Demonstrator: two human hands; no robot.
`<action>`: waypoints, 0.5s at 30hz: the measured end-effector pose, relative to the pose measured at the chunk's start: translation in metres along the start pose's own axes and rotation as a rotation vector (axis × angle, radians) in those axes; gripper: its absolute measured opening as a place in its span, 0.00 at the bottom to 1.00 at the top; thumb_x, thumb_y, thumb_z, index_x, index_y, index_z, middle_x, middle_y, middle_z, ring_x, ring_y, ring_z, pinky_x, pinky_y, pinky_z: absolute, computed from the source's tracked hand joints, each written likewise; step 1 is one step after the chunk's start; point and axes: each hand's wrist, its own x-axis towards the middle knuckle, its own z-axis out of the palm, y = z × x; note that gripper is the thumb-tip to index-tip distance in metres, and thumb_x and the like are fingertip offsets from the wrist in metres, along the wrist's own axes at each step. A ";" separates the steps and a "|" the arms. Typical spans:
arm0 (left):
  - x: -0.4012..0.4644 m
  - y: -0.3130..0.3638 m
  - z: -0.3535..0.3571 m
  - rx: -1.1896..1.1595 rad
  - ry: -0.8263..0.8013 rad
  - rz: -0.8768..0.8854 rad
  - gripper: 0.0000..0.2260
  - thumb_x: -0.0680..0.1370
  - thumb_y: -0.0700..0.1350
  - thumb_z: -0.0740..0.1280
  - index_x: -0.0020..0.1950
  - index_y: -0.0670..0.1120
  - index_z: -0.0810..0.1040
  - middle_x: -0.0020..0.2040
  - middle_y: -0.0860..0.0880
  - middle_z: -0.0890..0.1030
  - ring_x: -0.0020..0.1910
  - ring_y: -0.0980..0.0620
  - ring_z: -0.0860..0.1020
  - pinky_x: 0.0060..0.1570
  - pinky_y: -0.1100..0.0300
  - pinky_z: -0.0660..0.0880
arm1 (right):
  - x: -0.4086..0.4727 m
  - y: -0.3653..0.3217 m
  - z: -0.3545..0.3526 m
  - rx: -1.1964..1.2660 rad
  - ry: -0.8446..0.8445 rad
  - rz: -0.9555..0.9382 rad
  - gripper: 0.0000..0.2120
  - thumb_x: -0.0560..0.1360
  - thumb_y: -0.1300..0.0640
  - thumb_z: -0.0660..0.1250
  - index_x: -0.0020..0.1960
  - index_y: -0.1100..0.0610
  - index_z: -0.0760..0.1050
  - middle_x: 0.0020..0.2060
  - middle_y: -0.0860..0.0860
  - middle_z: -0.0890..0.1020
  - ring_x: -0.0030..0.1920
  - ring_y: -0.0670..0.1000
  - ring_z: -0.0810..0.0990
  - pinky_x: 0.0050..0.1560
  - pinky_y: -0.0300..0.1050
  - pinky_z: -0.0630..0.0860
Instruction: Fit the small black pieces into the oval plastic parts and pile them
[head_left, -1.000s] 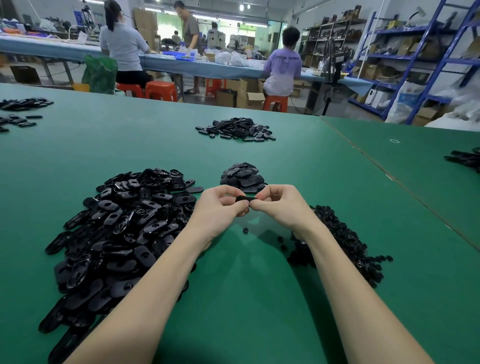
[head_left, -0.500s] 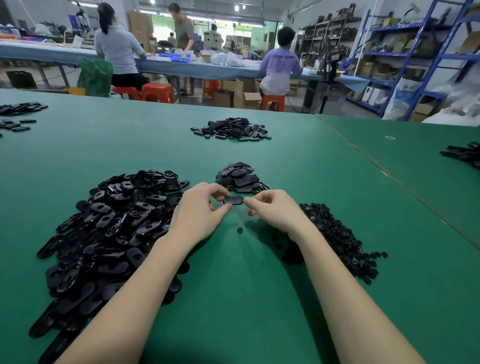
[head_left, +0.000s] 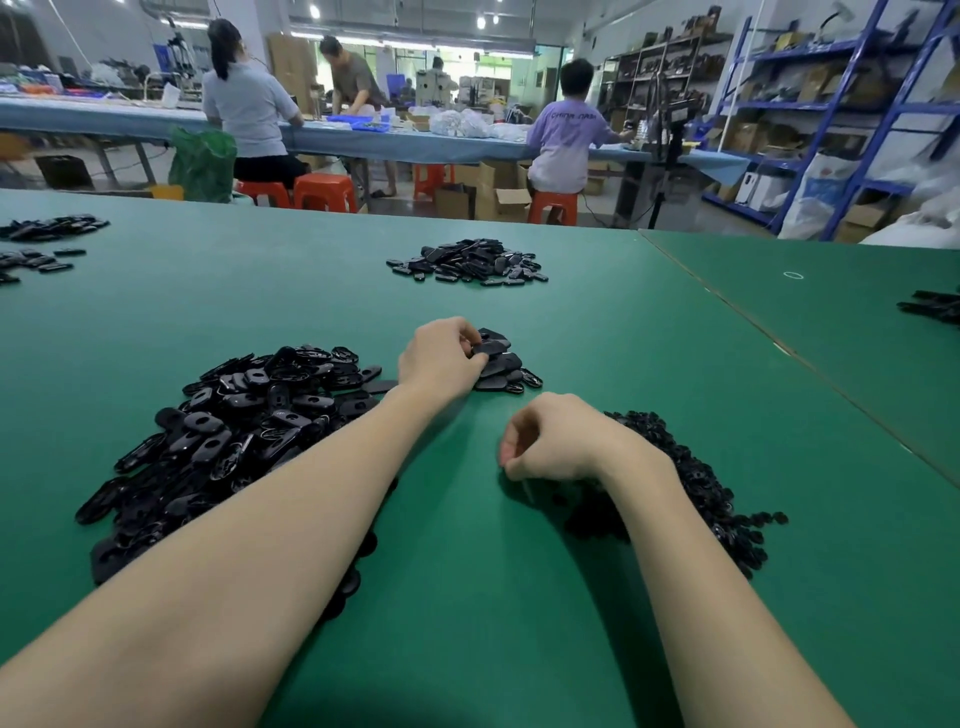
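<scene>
Workshop floor with shelving and seated workers at a far bench; up front a green table (head_left: 519, 597) takes most of the view. Big heap of oval plastic parts (head_left: 244, 431) spreads at left, a dark mound of small black pieces (head_left: 691, 483) sits at right, and a small finished pile (head_left: 506, 364) lies between and a bit further off. More black parts lie in a distant pile (head_left: 467, 262) mid-table. Left hand (head_left: 441, 358) reaches to the finished pile, fingers curled round one oval part (head_left: 488, 347) at the pile's near-left edge, apparently setting it down on top. Right hand (head_left: 550, 439) hovers just beside the small pieces, fingers curled toward the thumb; cannot tell if it pinches a piece or nothing. Step in hand looks like stacking a fitted part. Best done by laying it flat on the top, letting go gently so the pile does not slide, while the right picks a single small piece, not a clump.
</scene>
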 end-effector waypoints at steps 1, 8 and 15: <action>0.002 0.000 0.004 0.005 -0.003 -0.009 0.07 0.75 0.50 0.71 0.53 0.56 0.81 0.46 0.57 0.80 0.50 0.52 0.78 0.45 0.60 0.68 | 0.000 0.004 -0.002 -0.006 0.001 0.021 0.02 0.67 0.54 0.72 0.37 0.48 0.84 0.35 0.44 0.85 0.40 0.46 0.84 0.46 0.42 0.82; -0.008 -0.001 0.008 -0.008 0.031 -0.001 0.09 0.76 0.52 0.71 0.55 0.54 0.78 0.46 0.56 0.79 0.49 0.51 0.78 0.44 0.58 0.71 | -0.001 0.015 -0.006 0.011 -0.018 0.064 0.03 0.67 0.55 0.73 0.39 0.48 0.83 0.34 0.42 0.84 0.35 0.41 0.80 0.37 0.36 0.73; -0.077 0.001 0.004 -0.080 -0.084 0.065 0.05 0.75 0.56 0.68 0.48 0.57 0.77 0.44 0.61 0.81 0.46 0.56 0.78 0.45 0.59 0.73 | -0.002 0.011 -0.008 0.061 0.084 0.047 0.03 0.70 0.53 0.70 0.40 0.47 0.83 0.34 0.40 0.84 0.34 0.37 0.79 0.36 0.35 0.72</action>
